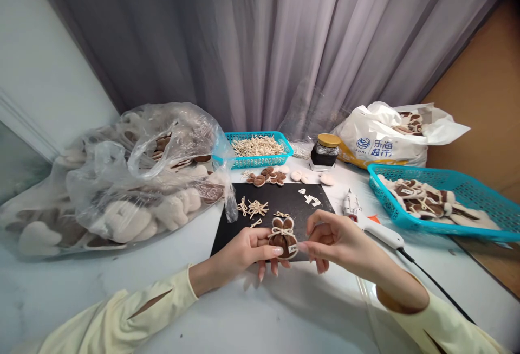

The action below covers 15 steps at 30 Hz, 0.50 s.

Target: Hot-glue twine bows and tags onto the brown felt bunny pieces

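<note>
My left hand (247, 251) and my right hand (331, 240) meet over the near edge of a black mat (296, 199). Between them they pinch a small brown plush bunny piece (283, 237) with a cream string bow and a tiny white tag. The left fingers grip its left side; the right thumb and forefinger press at its lower right, near the tag. Loose string bows (254, 207) lie on the mat just beyond, and small white tags (311, 199) lie to the right.
A white glue gun (371, 223) with a black cord lies right of the mat. A teal basket (447, 202) of finished pieces sits far right, another teal basket (258, 148) of strings behind. A dark jar (325, 153), a white shopping bag (390, 137) and a clear bag (134, 180) of plush parts stand around.
</note>
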### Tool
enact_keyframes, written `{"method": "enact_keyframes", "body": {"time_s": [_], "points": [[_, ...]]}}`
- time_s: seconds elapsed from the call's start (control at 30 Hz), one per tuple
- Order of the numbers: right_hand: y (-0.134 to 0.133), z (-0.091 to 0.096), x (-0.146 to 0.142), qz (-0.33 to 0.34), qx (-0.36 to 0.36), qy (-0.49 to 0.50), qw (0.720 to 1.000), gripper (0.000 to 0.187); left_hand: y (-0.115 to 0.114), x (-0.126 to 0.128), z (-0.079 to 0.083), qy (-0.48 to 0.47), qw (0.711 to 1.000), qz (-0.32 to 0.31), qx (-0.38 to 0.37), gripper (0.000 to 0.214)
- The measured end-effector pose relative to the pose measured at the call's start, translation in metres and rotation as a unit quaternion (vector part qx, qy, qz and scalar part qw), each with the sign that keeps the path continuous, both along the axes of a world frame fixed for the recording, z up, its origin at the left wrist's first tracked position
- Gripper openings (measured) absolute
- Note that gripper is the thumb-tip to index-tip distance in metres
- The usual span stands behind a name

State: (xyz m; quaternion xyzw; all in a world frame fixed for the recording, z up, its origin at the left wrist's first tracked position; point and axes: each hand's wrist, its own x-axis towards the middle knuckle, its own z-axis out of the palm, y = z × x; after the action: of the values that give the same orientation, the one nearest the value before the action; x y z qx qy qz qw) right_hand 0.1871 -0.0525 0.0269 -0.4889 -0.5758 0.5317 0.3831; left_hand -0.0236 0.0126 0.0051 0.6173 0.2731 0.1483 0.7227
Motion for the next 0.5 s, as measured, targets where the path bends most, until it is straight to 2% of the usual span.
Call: {"method": "enact_keyframes", "body": {"time_s": [0.13, 0.23, 0.5], "points": [[0.005, -0.002, 0.003, 0.041, -0.034, 0.063, 0.997, 0.033, -0.001, 0.000, 0.001, -0.005, 1.000, -0.002, 0.002, 0.028], [0.006, -0.008, 0.001, 0.058, -0.034, 0.106, 0.992, 0.035, -0.002, 0.001, 0.002, -0.006, 1.000, -0.007, 0.003, 0.028], [0.008, -0.015, -0.008, 0.060, -0.040, 0.131, 0.989, 0.030, -0.005, 0.003, 0.005, -0.007, 1.000, -0.010, 0.013, 0.027]]}}
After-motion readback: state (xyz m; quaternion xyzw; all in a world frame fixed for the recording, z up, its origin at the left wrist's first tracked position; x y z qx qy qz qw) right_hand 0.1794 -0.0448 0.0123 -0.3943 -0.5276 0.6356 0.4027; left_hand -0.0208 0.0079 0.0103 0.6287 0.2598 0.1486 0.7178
